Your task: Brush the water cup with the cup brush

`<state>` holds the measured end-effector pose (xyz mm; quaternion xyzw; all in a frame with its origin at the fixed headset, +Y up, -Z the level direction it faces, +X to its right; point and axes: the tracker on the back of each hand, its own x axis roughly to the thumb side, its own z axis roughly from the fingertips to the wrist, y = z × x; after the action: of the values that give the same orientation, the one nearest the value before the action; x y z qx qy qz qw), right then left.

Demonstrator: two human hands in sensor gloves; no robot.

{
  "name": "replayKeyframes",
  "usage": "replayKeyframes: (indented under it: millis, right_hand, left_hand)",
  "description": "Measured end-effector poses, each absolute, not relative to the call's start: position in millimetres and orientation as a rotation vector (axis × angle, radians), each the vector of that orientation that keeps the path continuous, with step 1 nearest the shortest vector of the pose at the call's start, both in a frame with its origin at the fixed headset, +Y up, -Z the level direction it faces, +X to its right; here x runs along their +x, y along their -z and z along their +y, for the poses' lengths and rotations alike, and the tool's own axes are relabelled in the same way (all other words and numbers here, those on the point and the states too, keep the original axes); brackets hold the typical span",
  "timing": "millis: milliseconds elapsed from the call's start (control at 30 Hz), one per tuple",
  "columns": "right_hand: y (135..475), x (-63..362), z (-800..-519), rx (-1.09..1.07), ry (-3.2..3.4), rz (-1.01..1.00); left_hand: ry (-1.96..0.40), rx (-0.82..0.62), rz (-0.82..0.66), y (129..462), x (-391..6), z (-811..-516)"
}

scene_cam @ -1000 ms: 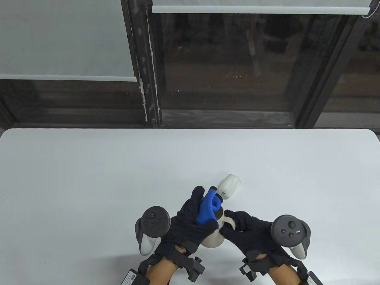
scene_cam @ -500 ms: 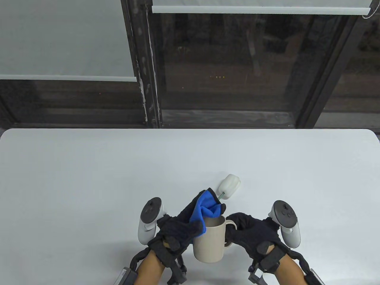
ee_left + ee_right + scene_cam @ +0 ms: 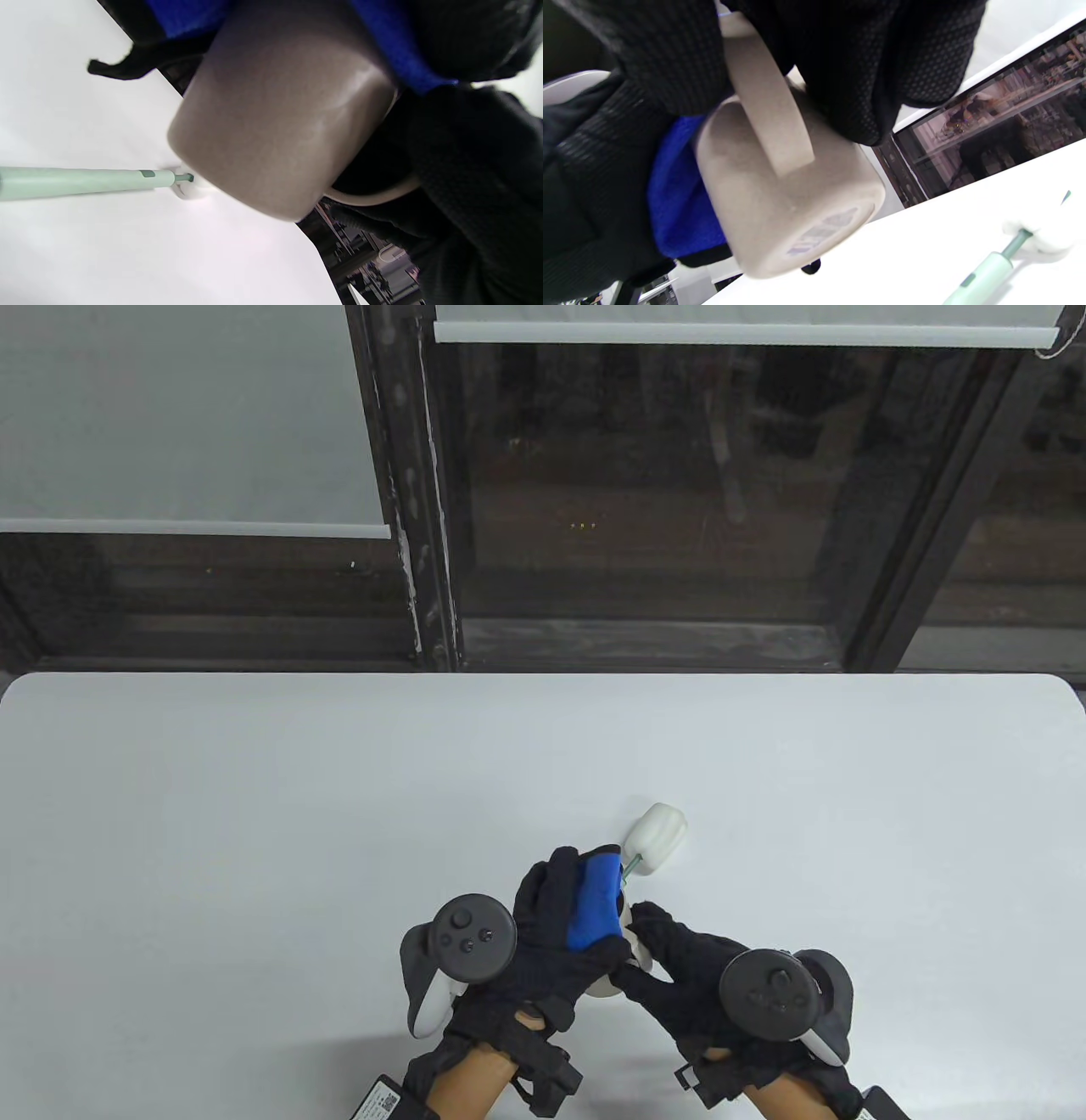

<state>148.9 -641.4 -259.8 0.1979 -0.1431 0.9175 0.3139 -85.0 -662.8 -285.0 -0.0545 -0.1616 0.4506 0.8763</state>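
Cup (image 3: 780, 199) was held off the table between both hands, near the table's front edge. Half a second before, it sat mouth-up with the rim visible; at this moment the left hand (image 3: 551, 959) covered the mouth, pressing the blue cloth (image 3: 594, 903) onto it, and the right hand (image 3: 687, 976) gripped the handle (image 3: 765, 106). So wiping, probably not brushing yet: cup brush (image 3: 653, 838) lay untouched on the table (image 3: 254, 814) just beyond. Table view hid nearly the whole cup; right wrist view showed its labelled base, left wrist view the brush's green handle (image 3: 76, 182).
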Motion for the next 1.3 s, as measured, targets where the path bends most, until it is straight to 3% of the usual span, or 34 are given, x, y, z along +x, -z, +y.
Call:
replayKeyframes:
  millis: [67,233,400,733,1300]
  right_hand:
    - [262,156,-641,0.495,-2.382,-0.38]
    - [271,175,-645,0.427,-2.273,-0.351]
    - [279,191,-645,0.366,-2.229,-0.379]
    - [299,256,-651,0.054,-2.318,-0.569]
    - [335,324,-728,-0.416,-2.408,-0.34]
  left_hand:
    - [-0.937,-0.065,-0.393,286,-86,-661]
    - [-1.051,-0.121,-0.481,290,-92,-661]
    - [-0.992,-0.023,-0.373,289,-108,-659]
    - [-1.011,-0.043,-0.255,294,-125,-665]
    - [-0.964,-0.106,-0.208,298,-126,-672]
